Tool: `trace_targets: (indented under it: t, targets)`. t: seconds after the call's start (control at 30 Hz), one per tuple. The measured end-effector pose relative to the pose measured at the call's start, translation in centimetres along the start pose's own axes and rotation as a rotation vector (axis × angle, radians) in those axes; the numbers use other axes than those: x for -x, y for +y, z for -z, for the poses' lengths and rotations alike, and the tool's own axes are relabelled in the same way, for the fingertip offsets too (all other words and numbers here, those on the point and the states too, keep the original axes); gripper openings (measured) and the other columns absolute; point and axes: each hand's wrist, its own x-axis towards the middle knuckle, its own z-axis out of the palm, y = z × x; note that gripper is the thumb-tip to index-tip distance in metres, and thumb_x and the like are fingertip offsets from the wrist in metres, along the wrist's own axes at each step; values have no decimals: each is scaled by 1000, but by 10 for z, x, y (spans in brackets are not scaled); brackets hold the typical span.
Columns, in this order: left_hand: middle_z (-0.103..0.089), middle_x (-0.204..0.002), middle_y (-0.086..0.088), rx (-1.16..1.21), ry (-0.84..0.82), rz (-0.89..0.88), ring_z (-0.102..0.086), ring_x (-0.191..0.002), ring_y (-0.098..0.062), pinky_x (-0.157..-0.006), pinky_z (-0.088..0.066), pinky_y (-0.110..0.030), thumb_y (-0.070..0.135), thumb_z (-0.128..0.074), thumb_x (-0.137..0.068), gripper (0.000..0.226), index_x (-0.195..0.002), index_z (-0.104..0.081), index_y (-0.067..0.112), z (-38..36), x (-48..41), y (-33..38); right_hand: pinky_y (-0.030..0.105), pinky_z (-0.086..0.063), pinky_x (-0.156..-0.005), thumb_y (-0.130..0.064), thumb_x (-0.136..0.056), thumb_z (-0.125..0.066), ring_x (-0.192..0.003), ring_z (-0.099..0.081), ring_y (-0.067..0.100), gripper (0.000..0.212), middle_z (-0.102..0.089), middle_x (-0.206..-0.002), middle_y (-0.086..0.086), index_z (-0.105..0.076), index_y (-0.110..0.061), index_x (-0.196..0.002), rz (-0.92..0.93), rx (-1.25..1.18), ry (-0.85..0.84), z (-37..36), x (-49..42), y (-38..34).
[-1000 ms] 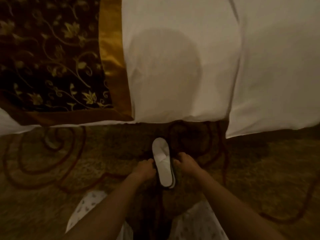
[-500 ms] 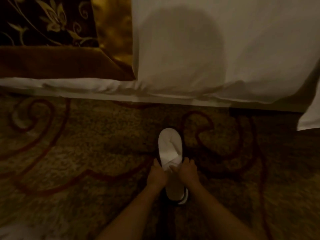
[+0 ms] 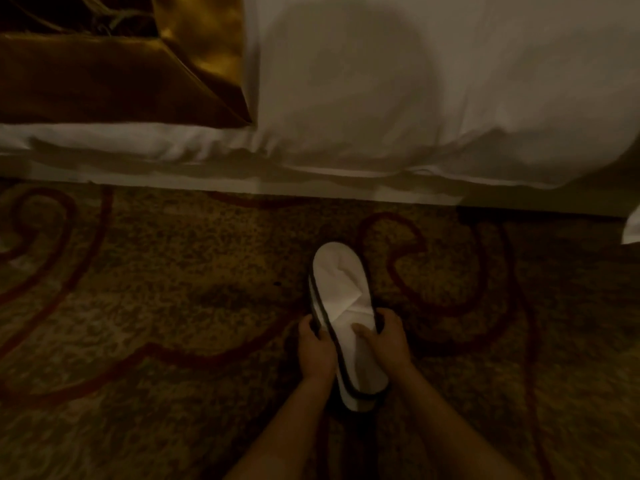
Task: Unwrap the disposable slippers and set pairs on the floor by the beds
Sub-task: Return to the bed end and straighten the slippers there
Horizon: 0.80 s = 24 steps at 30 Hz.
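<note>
A pair of white disposable slippers (image 3: 341, 289) with dark edging lies stacked one on the other, toes pointing toward the bed, low over the patterned carpet (image 3: 173, 306). My left hand (image 3: 317, 349) grips the stack's left edge. My right hand (image 3: 386, 341) grips the right edge, its thumb pressed on the top slipper's insole. Whether the stack touches the carpet I cannot tell. No wrapper is visible.
The bed's white duvet (image 3: 415, 81) hangs across the top, its lower edge just beyond the slippers. A brown and gold bed runner (image 3: 121, 74) drapes at the top left. A second white cover's corner (image 3: 632, 233) shows at the right edge.
The view has dropped closer to the floor and the bed edge. Both hands have shifted from beside the slippers to gripping their sides, the right thumb now on the insole.
</note>
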Motion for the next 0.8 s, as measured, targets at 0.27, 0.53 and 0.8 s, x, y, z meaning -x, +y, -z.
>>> trace_targets:
  t: [0.27, 0.53, 0.8]
  targets:
    - [-48, -136, -13, 112, -40, 4, -51, -119, -28, -98, -48, -43, 9, -45, -96, 41, -136, -41, 18, 24, -6, 2, 42, -42, -97, -20, -90, -57, -116, -51, 38, 43, -55, -124, 24, -50, 5, -124, -60, -1, 248, 31, -18, 13]
    - [-49, -135, -12, 224, 6, -5, -53, -112, -25, -90, -50, -41, 8, -45, -96, 42, -136, -42, 19, 63, -21, 7, 40, -45, -90, -28, -91, -51, -108, -53, 34, 39, -57, -116, 21, -52, 1, -117, 218, 515, 312, 23, -16, -17]
    - [-59, -124, -6, 472, -53, -61, -59, -99, -14, -73, -51, -27, 11, -45, -96, 42, -137, -43, 22, 87, -23, 26, 22, -46, -56, -28, -87, -62, -71, -58, 15, 38, -60, -99, 2, -50, -14, -120, 128, 58, -351, -18, -1, -80]
